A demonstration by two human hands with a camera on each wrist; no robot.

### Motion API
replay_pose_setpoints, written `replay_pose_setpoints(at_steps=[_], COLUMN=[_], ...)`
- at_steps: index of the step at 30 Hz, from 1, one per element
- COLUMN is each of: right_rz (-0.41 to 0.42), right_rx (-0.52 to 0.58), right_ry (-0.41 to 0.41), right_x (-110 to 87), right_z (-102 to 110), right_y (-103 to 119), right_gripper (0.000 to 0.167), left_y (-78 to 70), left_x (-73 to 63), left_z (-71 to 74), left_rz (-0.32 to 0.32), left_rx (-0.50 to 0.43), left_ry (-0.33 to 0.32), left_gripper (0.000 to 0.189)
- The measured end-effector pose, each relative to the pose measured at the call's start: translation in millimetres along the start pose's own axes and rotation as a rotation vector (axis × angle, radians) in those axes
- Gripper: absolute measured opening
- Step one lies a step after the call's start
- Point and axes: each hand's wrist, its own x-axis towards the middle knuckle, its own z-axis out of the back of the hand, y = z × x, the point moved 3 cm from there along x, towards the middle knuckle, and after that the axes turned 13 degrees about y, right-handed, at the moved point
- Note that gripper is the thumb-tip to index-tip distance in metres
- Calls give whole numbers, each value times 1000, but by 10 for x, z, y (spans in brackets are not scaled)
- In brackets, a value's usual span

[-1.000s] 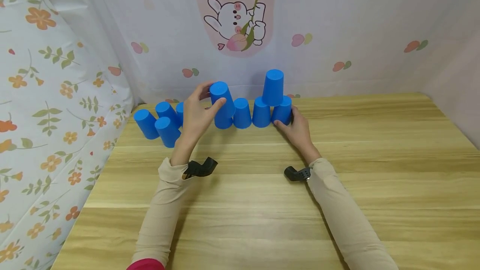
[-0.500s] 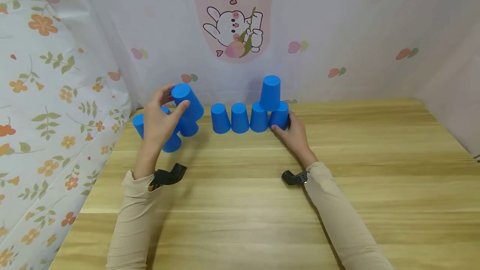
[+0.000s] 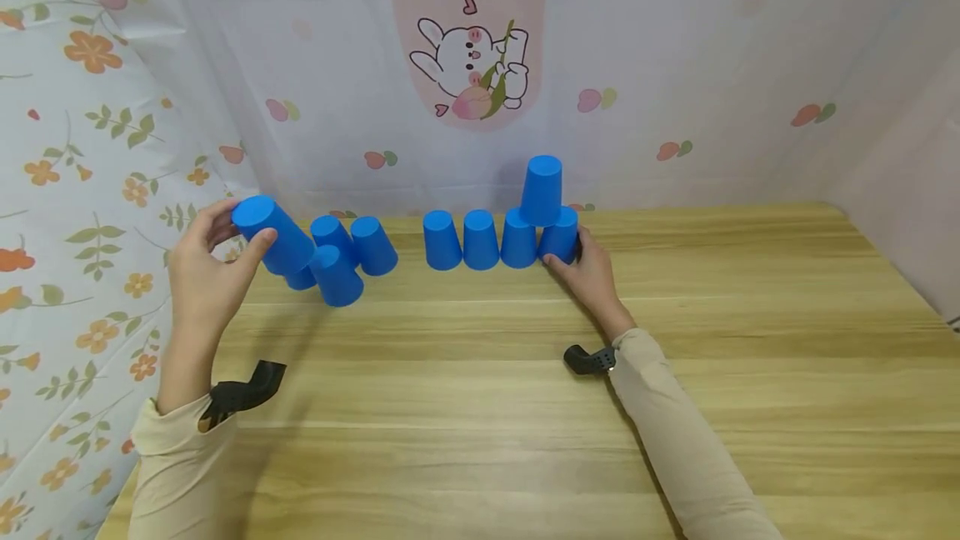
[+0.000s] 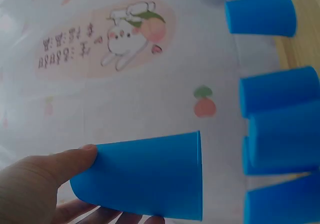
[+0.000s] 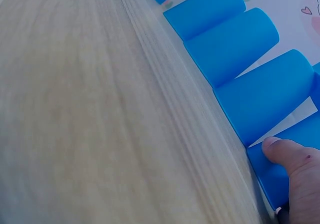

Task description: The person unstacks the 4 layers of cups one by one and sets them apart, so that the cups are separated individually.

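Observation:
My left hand [image 3: 204, 277] grips an upside-down blue plastic cup [image 3: 276, 238] by its closed end, thumb on the near side and fingers round the back. Tilted, that cup [image 4: 145, 176] hangs over the left group and partly covers another cup [image 3: 302, 278] there. My right hand [image 3: 596, 275] holds the end cup [image 3: 558, 238] of a row on the table, its thumb [image 5: 285, 151] low on the near side. One more cup [image 3: 542, 192] rests across the tops of the row's two rightmost cups. All are blue and mouth down.
Beside the left group's covered cup stand a front cup [image 3: 337, 280], a rear cup [image 3: 335, 233] and a right cup [image 3: 375, 247]. The row also includes a left-end cup [image 3: 442, 242]. A patterned cloth [image 3: 637, 48] hangs behind the wooden table [image 3: 465, 407].
My left hand has carried its cup leftward, from over the row's left end to above the left group. My right hand stays at the row's end cup.

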Motion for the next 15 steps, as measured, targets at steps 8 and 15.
replay_pose_setpoints(at_steps=[8, 15], right_rz=[20, 17], right_rx=[1, 3], right_ry=[4, -1], right_x=[-11, -13], right_z=[-6, -8], right_y=[-13, -18], right_gripper=[68, 69], left_y=[371, 501], left_x=[-113, -111], left_z=[7, -4], left_rz=[160, 200], left_rx=[9, 34], left_ry=[69, 132], left_gripper=[53, 55])
